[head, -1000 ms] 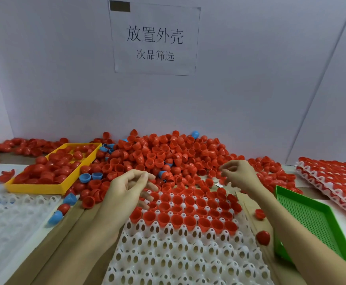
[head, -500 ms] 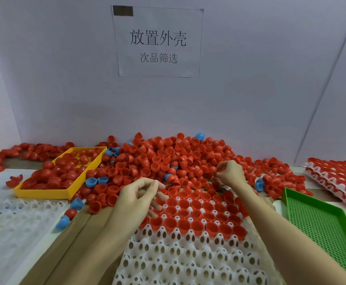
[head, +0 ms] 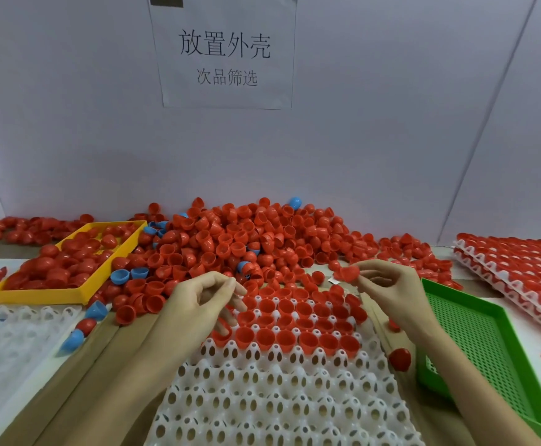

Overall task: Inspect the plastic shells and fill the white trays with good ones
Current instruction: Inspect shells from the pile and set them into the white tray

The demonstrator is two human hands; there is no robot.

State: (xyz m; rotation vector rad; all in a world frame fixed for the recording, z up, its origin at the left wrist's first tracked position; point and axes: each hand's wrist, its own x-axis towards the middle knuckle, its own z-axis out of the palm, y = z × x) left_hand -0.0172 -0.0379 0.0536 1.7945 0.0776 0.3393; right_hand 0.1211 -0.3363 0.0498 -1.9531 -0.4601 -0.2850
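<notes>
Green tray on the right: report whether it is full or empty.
Empty as far as visible: the green tray shows only bare mesh, though the right arm hides part of it.

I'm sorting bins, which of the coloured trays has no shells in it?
The green tray on the right: its perforated floor is bare, whereas the yellow tray on the left holds red shells.

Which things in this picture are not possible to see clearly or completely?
All in the head view:
- White tray: left hand covers its far-left cells; bottom edge cuts it.
- Red shell pinched by right hand: too small to judge defects.
- Green tray: near corner cut by the frame's edge.
- Stacked filled trays: cut by right edge.
</notes>
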